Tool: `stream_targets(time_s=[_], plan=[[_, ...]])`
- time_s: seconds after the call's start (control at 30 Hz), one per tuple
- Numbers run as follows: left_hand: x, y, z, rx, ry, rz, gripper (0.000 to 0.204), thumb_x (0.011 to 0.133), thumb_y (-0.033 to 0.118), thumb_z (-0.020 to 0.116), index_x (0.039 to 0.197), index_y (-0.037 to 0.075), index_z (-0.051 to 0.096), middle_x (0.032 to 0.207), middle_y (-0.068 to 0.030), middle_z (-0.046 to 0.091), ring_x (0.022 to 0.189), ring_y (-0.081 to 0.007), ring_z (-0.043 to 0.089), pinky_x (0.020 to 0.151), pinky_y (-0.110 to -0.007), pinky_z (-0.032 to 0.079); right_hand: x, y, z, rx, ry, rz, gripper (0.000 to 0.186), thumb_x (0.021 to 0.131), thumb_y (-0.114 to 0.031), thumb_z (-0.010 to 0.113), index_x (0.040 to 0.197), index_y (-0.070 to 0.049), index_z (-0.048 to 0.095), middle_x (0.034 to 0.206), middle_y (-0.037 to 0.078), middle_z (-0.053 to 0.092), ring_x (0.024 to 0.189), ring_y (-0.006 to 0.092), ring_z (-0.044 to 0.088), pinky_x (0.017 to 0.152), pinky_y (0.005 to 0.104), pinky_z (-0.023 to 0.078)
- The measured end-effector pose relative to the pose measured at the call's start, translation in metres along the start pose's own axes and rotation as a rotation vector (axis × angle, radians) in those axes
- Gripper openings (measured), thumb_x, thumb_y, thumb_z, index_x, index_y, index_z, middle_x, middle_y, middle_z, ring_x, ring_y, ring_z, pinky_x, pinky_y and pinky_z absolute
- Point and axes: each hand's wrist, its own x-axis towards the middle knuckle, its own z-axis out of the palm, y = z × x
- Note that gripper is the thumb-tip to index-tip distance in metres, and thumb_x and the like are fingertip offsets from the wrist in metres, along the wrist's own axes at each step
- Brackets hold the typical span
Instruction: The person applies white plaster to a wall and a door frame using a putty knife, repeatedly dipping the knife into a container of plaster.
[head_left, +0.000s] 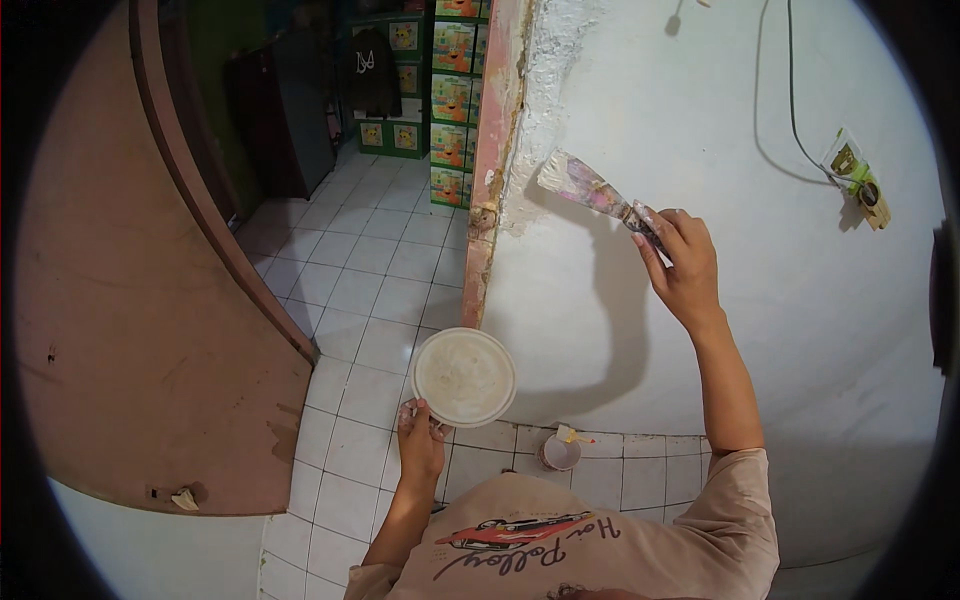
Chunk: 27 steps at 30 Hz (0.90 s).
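Observation:
My right hand is closed on the handle of a putty knife, whose wide blade has white paste on it and is raised beside a rough, patched white strip along the wall's edge. Whether the blade touches the wall I cannot tell. My left hand, lower down, grips the near edge of a round off-white lid or disc with pale smears on its face, held flat below the worn pink door frame.
A brown door stands at left. Through the doorway are green boxes, a dark cabinet and tiled floor. A small tub with a tool sits at the wall's foot. Cables hang by a green fixture on the right.

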Motion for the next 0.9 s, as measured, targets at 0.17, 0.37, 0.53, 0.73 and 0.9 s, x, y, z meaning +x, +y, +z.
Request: stream_targets(time_s=[0.17,0.37,0.53,0.73,0.9], plan=[[0.001,-0.001,0.0,-0.007,0.039,0.005,0.015,0.105,0.02,0.055,0.112,0.009,0.049,0.108,-0.0091,0.066,0.094,-0.0182,0.068,0.083,-0.043,0.062,0.018,0.006,-0.003,-0.037,0.064,-0.007,0.035,0.085,-0.01,0.077,0.119,-0.007,0.069,0.096,0.005,0.063,0.083,0.025,0.054,0.078,0.0362,0.043],[0.001,0.003,0.006,0.008,0.061,-0.002,0.016,0.104,0.022,0.057,0.112,0.009,0.049,0.104,-0.007,0.066,0.089,-0.0165,0.068,0.082,-0.041,0.062,0.044,0.017,-0.014,-0.113,0.138,-0.085,0.038,0.085,-0.01,0.077,0.122,-0.009,0.068,0.096,0.003,0.063,0.086,0.0231,0.056,0.084,0.0361,0.041],[0.006,-0.003,-0.003,0.003,0.03,0.006,0.018,0.104,0.022,0.057,0.113,0.008,0.049,0.104,-0.0072,0.066,0.09,-0.0175,0.068,0.081,-0.041,0.062,0.071,0.029,-0.023,-0.19,0.21,-0.159,0.041,0.084,-0.01,0.077,0.125,-0.012,0.067,0.096,0.001,0.063,0.089,0.0197,0.058,0.088,0.0384,0.039],[0.005,-0.002,0.002,-0.005,0.039,0.011,0.019,0.104,0.022,0.056,0.114,0.007,0.048,0.109,-0.0094,0.064,0.097,-0.021,0.068,0.082,-0.042,0.062,0.095,0.041,-0.023,-0.248,0.219,-0.202,0.037,0.085,-0.011,0.076,0.121,-0.013,0.068,0.094,0.0,0.062,0.089,0.019,0.058,0.088,0.0391,0.039],[0.006,-0.003,0.0,0.01,0.053,-0.016,0.019,0.104,0.021,0.056,0.114,0.007,0.047,0.111,-0.0108,0.063,0.099,-0.0219,0.068,0.083,-0.043,0.062,0.111,0.043,-0.021,-0.257,0.204,-0.219,0.033,0.086,-0.011,0.075,0.119,-0.013,0.068,0.091,0.001,0.061,0.087,0.0201,0.057,0.086,0.0391,0.039]])
